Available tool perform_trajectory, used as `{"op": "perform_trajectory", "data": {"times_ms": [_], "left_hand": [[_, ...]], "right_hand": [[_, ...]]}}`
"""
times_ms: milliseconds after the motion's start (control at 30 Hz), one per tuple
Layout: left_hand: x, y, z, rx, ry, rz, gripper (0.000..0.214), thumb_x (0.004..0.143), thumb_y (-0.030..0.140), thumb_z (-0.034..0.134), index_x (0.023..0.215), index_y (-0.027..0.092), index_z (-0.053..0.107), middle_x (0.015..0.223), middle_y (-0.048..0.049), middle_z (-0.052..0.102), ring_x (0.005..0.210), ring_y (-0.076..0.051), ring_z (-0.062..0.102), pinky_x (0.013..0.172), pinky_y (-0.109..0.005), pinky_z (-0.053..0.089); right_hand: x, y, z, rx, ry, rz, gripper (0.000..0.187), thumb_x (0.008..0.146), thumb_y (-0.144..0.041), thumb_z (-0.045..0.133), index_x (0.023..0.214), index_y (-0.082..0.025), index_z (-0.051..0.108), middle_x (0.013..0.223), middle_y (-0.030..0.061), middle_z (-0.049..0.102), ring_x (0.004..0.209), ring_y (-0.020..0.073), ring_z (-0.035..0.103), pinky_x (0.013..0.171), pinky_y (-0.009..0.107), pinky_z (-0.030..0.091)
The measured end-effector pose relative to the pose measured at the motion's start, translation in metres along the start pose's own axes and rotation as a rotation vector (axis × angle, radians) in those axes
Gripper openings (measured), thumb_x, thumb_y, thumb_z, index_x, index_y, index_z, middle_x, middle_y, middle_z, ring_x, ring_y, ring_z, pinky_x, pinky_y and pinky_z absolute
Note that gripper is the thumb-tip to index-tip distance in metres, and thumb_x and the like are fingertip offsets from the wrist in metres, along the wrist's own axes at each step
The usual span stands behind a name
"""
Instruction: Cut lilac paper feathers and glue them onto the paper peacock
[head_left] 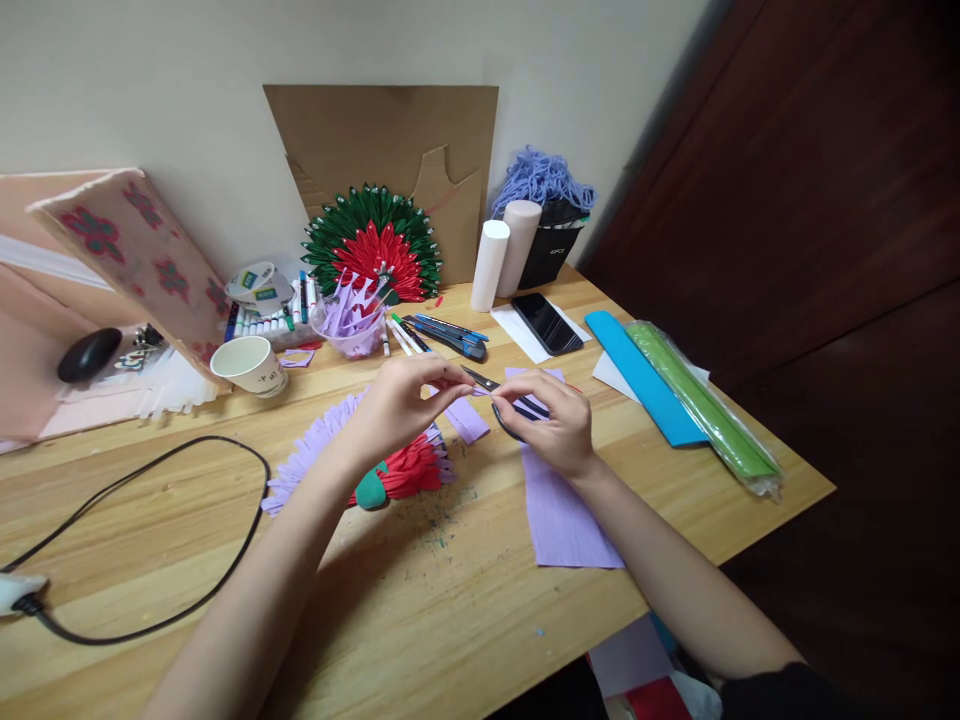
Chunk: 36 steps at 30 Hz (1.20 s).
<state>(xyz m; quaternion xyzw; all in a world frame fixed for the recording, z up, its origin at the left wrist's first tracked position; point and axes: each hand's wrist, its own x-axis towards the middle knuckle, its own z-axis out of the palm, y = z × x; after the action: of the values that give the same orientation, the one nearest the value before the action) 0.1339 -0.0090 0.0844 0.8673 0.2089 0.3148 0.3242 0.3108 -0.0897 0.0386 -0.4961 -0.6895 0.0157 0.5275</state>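
While both hands (pixel 409 398) (pixel 553 418) pinch lilac paper (pixel 481 391) — marked wooden tabletop (pixel 450 590), pale wall (pixel 187 80), dark panelling (pixel 817 200)

Indoor craft corner, home or small studio, can't tell which. Wooden table (pixel 480 620) against plain wall (pixel 172 70); cardboard sheet (pixel 375 130) leans there, used as landmark. Before the sheet: green-and-red paper fan (pixel 367 240), bowl (pixel 352 347) of purple scraps (pixel 354 305), box cutter (pixel 448 338); farther out front, scissors (pixel 480 378), purple crepe paper (pixel 566 515). Right of sheet: blue yarn (pixel 544 180), wrapped green roll (pixel 701 405), dark wood panelling (pixel 810 200). Left of sheet: markers (pixel 262 327), paper cup (pixel 251 365), computer mouse (pixel 88 355).
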Motion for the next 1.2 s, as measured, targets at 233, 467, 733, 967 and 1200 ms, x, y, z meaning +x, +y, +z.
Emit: {"op": "perform_trajectory", "data": {"times_ms": [233, 467, 733, 967, 1200], "left_hand": [[0.000, 0.004, 0.001, 0.009, 0.001, 0.022, 0.010, 0.079, 0.020, 0.057, 0.081, 0.015, 0.065, 0.078, -0.0050, 0.067, 0.071, -0.012, 0.061, 0.066, -0.025, 0.049], [-0.001, 0.005, 0.010, -0.006, -0.001, 0.034, 0.006, 0.075, 0.017, 0.060, 0.079, 0.015, 0.064, 0.075, -0.0019, 0.066, 0.068, -0.010, 0.060, 0.065, -0.023, 0.049], [-0.001, 0.006, 0.009, 0.029, 0.012, 0.022, 0.005, 0.072, 0.013, 0.059, 0.075, 0.015, 0.062, 0.072, -0.0015, 0.065, 0.066, -0.010, 0.058, 0.064, -0.023, 0.049], [0.000, 0.003, 0.001, 0.010, 0.054, -0.057, 0.005, 0.068, 0.013, 0.059, 0.072, 0.014, 0.062, 0.071, -0.0028, 0.065, 0.064, -0.011, 0.058, 0.063, -0.024, 0.050], [0.001, -0.003, 0.008, -0.251, 0.071, -0.305, 0.021, 0.070, 0.031, 0.066, 0.077, 0.012, 0.066, 0.074, -0.0070, 0.069, 0.065, -0.013, 0.062, 0.062, -0.025, 0.052]], "right_hand": [[0.000, 0.000, 0.001, 0.020, 0.029, 0.023, 0.007, 0.076, -0.015, 0.060, 0.078, -0.022, 0.061, 0.073, 0.0003, 0.064, 0.068, 0.0141, 0.061, 0.069, 0.029, 0.049], [-0.001, 0.001, 0.002, 0.041, 0.002, -0.013, 0.008, 0.076, -0.014, 0.061, 0.080, -0.021, 0.062, 0.075, 0.0011, 0.065, 0.068, 0.0138, 0.060, 0.067, 0.029, 0.049], [0.000, -0.002, 0.001, 0.048, -0.006, 0.004, 0.007, 0.075, -0.014, 0.061, 0.077, -0.020, 0.061, 0.074, 0.0001, 0.064, 0.067, 0.0129, 0.060, 0.067, 0.028, 0.049], [0.000, -0.003, 0.001, 0.074, -0.004, 0.076, 0.006, 0.074, -0.015, 0.060, 0.075, -0.021, 0.060, 0.072, -0.0001, 0.063, 0.065, 0.0137, 0.059, 0.065, 0.029, 0.049], [-0.001, -0.002, 0.005, 0.126, 0.101, 0.168, 0.004, 0.076, -0.017, 0.060, 0.078, -0.021, 0.060, 0.072, 0.0008, 0.062, 0.067, 0.0142, 0.060, 0.065, 0.029, 0.051]]}}
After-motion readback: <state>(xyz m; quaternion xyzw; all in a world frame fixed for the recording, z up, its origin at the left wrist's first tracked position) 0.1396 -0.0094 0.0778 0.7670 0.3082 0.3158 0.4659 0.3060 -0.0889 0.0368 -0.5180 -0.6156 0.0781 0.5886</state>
